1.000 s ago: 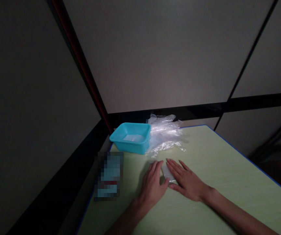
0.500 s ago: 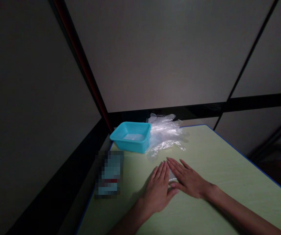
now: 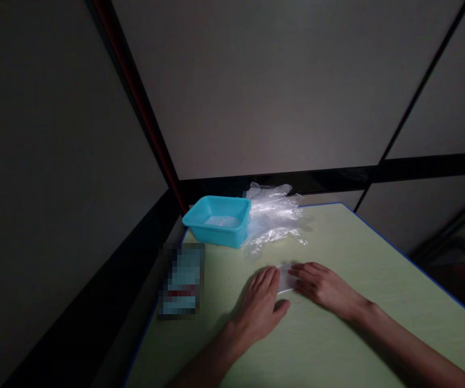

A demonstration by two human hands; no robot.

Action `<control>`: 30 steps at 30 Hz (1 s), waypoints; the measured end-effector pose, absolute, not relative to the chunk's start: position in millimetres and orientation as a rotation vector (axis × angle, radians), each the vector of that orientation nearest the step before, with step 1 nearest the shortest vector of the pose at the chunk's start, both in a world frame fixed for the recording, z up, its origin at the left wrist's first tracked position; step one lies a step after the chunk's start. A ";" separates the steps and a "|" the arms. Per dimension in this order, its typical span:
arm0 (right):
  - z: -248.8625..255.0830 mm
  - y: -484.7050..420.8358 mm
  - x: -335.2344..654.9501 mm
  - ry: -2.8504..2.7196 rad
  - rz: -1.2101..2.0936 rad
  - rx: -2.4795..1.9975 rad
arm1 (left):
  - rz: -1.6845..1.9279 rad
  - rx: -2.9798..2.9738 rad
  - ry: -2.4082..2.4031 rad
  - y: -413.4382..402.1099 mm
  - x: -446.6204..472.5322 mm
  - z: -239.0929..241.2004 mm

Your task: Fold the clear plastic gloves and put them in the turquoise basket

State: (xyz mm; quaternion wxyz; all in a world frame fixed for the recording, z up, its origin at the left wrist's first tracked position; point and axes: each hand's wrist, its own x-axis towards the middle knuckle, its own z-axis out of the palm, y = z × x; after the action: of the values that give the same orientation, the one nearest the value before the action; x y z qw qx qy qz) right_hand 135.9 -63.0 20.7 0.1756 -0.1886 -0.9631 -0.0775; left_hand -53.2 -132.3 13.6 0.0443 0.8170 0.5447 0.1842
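A small flat piece of clear plastic (image 3: 286,278), which looks like a folded disposable glove, lies on the table between my hands. My left hand (image 3: 259,302) rests on its left edge, palm down, fingers side by side and the thumb held apart. From the right, my right hand (image 3: 325,286) touches the plastic with slightly bent, loosely spread fingertips; its thumb is mostly hidden. Beyond them lies a loose pile of clear disposable plastic gloves (image 3: 275,213). Beside that pile stands a turquoise plastic basket (image 3: 220,235) with whitish, flat, see-through material in its bottom.
A dark-edged flat object (image 3: 182,280), blurred out by pixels, lies at the table's left edge. The pale green table (image 3: 362,264) has a blue rim and stands against light wall panels (image 3: 277,97) with a black band.
My hands have moved apart at the fingertips, uncovering more of the plastic. My right hand has shifted right and its fingers have bent. The left hand has moved little.
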 end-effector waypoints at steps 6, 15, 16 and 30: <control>23.2 -64.0 131.2 -2.717 -0.075 -0.563 | 0.683 2.425 1.636 -132.0 -52.8 15.3; 38.4 -71.4 123.1 -2.058 0.965 -0.916 | 1.254 1.601 1.443 -118.7 -53.7 11.4; 37.1 -71.5 121.8 -1.965 1.035 -0.917 | 1.263 1.559 1.430 -116.7 -53.5 10.7; 35.7 -68.4 117.5 -1.831 1.224 -0.880 | 1.406 1.514 1.398 -111.5 -54.6 9.4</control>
State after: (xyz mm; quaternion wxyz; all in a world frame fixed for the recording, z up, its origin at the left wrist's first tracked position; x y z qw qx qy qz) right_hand 117.5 -68.4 35.7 0.3756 -0.3439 -0.7156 0.4782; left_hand -54.6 -111.5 9.4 0.3179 0.5755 0.5313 0.5343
